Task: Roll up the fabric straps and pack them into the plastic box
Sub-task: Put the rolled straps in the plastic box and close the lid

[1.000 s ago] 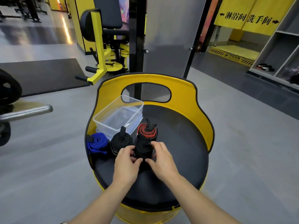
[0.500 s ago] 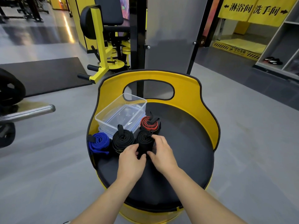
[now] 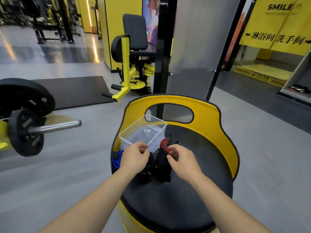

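A clear plastic box [image 3: 130, 131] sits at the back left of a round black seat [image 3: 198, 179], with what looks like its lid underneath. In front of it lie rolled straps: a blue roll [image 3: 116, 160], a black roll [image 3: 149, 163], a second black roll [image 3: 162, 163] and a red-and-black roll [image 3: 165, 143]. My left hand [image 3: 134, 157] lies over the left black roll, its fingers curled on the roll's top next to the box's near rim. My right hand [image 3: 183, 161] pinches the near edge of the red-and-black roll between thumb and fingers.
The seat has a tall yellow back [image 3: 212, 118] with a cut-out handle. To the left a barbell [image 3: 53, 127] with black plates [image 3: 25, 132] lies on the floor. A yellow gym machine [image 3: 127, 68] and a black post [image 3: 161, 64] stand behind.
Both hands have left the middle black roll and spread apart: the left went to the left black roll, the right to the red-and-black roll. The camera tilted up.
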